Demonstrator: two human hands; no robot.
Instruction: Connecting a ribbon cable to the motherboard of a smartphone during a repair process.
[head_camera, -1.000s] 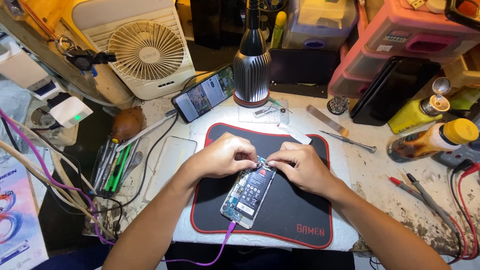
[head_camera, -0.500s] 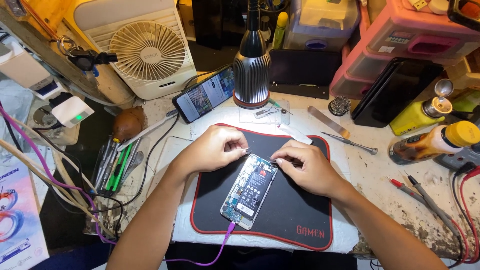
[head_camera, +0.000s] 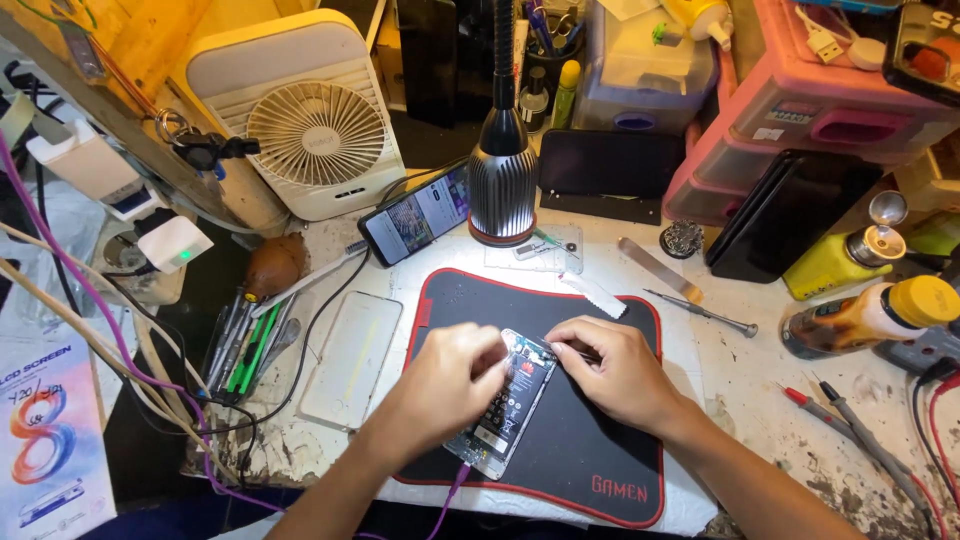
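Head view: opened phone (head_camera: 503, 405) lying on black mat (head_camera: 580, 450), near middle of table (head_camera: 740, 350), purple cable (head_camera: 445, 505) plugged in. Left hand (head_camera: 447, 385) fingers pinning its left edge, right hand (head_camera: 620, 370) pinching thin tool (head_camera: 572, 349) at far end.

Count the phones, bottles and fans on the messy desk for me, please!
Phones: 3 – opened phone under the left hand and right hand, lit phone, dark phone
Bottles: 2 – yellow bottle, brown bottle
Fans: 1 – white fan
Total: 6
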